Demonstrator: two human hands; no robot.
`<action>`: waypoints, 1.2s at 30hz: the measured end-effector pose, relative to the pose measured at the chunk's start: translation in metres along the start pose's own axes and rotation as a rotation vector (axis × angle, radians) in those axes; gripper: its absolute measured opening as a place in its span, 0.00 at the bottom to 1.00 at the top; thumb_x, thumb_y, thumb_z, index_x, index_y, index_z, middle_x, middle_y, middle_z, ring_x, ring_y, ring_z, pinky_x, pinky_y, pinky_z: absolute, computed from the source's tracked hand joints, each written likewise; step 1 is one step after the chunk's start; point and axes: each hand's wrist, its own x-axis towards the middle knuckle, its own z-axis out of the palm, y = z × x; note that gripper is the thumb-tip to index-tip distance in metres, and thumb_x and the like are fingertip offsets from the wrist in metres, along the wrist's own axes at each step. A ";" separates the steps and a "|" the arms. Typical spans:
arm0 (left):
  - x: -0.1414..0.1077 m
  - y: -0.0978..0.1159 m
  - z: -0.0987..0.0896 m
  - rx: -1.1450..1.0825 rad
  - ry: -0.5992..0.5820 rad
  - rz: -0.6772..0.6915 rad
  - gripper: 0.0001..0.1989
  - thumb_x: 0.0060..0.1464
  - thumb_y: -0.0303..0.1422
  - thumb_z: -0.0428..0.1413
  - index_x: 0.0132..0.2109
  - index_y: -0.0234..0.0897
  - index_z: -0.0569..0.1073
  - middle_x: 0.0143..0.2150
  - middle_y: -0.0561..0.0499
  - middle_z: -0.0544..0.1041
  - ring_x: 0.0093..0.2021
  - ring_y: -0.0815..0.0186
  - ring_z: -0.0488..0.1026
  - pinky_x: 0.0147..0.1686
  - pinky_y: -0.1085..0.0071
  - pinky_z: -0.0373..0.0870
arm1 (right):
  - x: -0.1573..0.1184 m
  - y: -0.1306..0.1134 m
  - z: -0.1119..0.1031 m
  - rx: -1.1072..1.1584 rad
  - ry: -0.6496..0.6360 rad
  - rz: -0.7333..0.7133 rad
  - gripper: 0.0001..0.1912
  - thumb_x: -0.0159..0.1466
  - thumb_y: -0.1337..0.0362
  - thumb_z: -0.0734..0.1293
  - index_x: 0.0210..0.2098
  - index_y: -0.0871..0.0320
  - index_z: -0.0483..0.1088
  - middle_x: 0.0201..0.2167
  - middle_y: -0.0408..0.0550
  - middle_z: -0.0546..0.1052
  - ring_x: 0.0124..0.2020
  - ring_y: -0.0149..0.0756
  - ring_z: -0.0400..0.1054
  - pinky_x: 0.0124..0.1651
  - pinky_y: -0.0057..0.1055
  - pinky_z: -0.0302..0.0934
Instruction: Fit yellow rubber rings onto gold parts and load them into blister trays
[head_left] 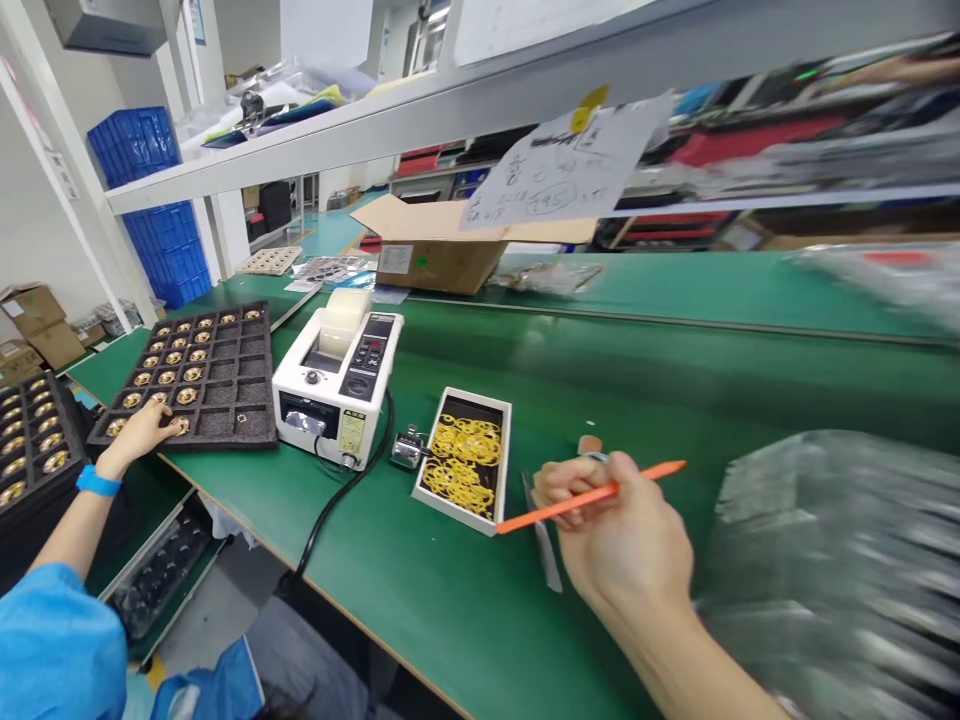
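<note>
My left hand [142, 432], with a blue band at the wrist, reaches over the near edge of a black foam tray [255, 428]. Its fingertips close on a gold round part [180, 427] in a front compartment. More gold parts [187, 396] fill the tray's left side, while several compartments on the right hold none. Above the green bench, my right hand [619, 515] is closed around a slim orange stick [592, 497] with a tapered end. Under that hand lies a thin metallic strip [550, 555], partly covered, beside a small brownish piece [590, 445].
A white tape dispenser [337, 375] with a black cable [337, 500] stands mid-bench. Beside it are a tally counter [407, 448] and a white box [442, 508] of yellow rubber bands. Blurred clear plastic packaging [817, 570] occupies the right. An open carton [442, 265] sits behind.
</note>
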 end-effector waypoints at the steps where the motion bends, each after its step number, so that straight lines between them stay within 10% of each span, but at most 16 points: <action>1: 0.003 -0.007 0.002 -0.023 -0.050 0.008 0.14 0.52 0.40 0.54 0.37 0.32 0.73 0.34 0.44 0.72 0.35 0.59 0.70 0.37 0.67 0.66 | -0.003 -0.003 0.005 -0.024 0.032 -0.014 0.23 0.54 0.44 0.68 0.16 0.56 0.66 0.12 0.41 0.60 0.13 0.25 0.48 0.15 0.29 0.42; 7: 0.024 -0.007 0.004 -0.128 -0.230 0.112 0.16 0.46 0.43 0.53 0.36 0.36 0.73 0.33 0.45 0.70 0.37 0.55 0.68 0.38 0.64 0.65 | -0.011 -0.019 0.028 -0.154 0.072 -0.041 0.29 0.51 0.36 0.66 0.21 0.59 0.69 0.11 0.40 0.62 0.12 0.23 0.50 0.14 0.24 0.43; 13: 0.046 0.010 -0.036 -0.257 -0.387 0.189 0.15 0.47 0.46 0.51 0.25 0.39 0.62 0.23 0.52 0.66 0.26 0.63 0.65 0.28 0.71 0.61 | -0.010 -0.017 0.022 -0.371 -0.029 -0.115 0.28 0.55 0.37 0.63 0.30 0.58 0.71 0.25 0.49 0.74 0.23 0.31 0.67 0.20 0.26 0.60; 19: 0.009 0.132 -0.066 -0.563 -0.282 0.323 0.10 0.57 0.41 0.51 0.34 0.39 0.65 0.29 0.52 0.72 0.29 0.65 0.69 0.29 0.72 0.63 | -0.021 -0.002 0.013 -0.548 0.010 -0.293 0.17 0.59 0.48 0.65 0.30 0.56 0.67 0.24 0.42 0.71 0.21 0.28 0.63 0.24 0.27 0.63; 26: 0.014 0.303 0.003 -1.509 -0.725 0.298 0.15 0.53 0.39 0.56 0.44 0.36 0.66 0.29 0.52 0.74 0.28 0.65 0.76 0.26 0.72 0.71 | -0.023 -0.014 0.007 -0.534 0.176 -0.397 0.13 0.64 0.53 0.62 0.36 0.56 0.69 0.29 0.44 0.72 0.24 0.28 0.65 0.25 0.27 0.62; 36: 0.029 0.335 0.029 -1.941 -0.662 0.036 0.13 0.51 0.31 0.57 0.45 0.35 0.73 0.40 0.49 0.76 0.38 0.64 0.77 0.48 0.61 0.73 | -0.043 -0.026 0.008 -0.598 -0.010 -0.514 0.10 0.65 0.61 0.62 0.33 0.55 0.72 0.25 0.44 0.74 0.26 0.32 0.69 0.28 0.28 0.64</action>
